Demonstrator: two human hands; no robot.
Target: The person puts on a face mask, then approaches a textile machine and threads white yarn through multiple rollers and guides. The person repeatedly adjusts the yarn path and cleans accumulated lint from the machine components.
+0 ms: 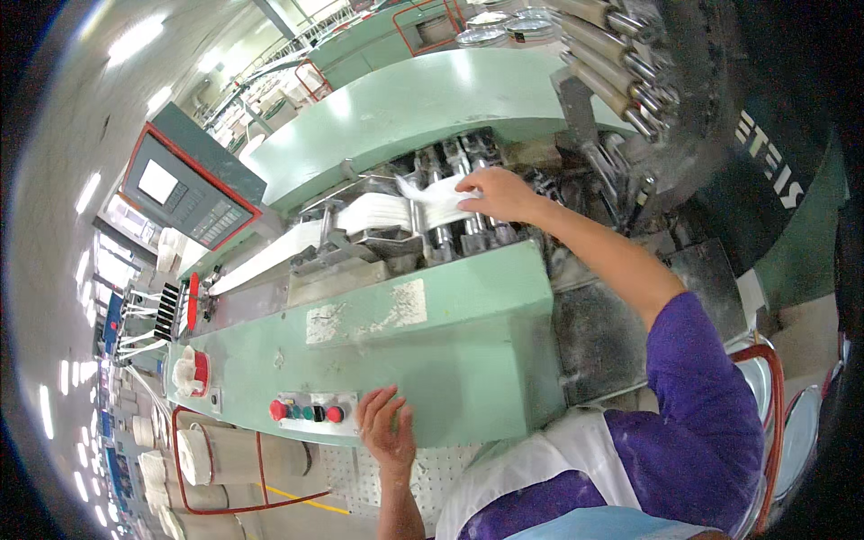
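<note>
My right hand (499,193) reaches over the green machine, thumb and fingers closed on the loose end of a white fibre sliver (441,200). The sliver lies flat across the metal rollers (443,236). From there a wider white band (373,214) runs left through the guides and narrows toward the far left end. Beside the button panel (310,412) on the machine's front rests my left hand (387,427), its fingers slightly bent and apart, holding nothing. Red, green and dark buttons sit on that panel, just left of the fingers.
A grey control box with a screen (160,183) stands at the upper left. Raised roller arms (612,58) hang at the upper right, beside a dark open cover (774,171). Large pale cans (229,454) stand behind a red rail (261,468) at the lower left.
</note>
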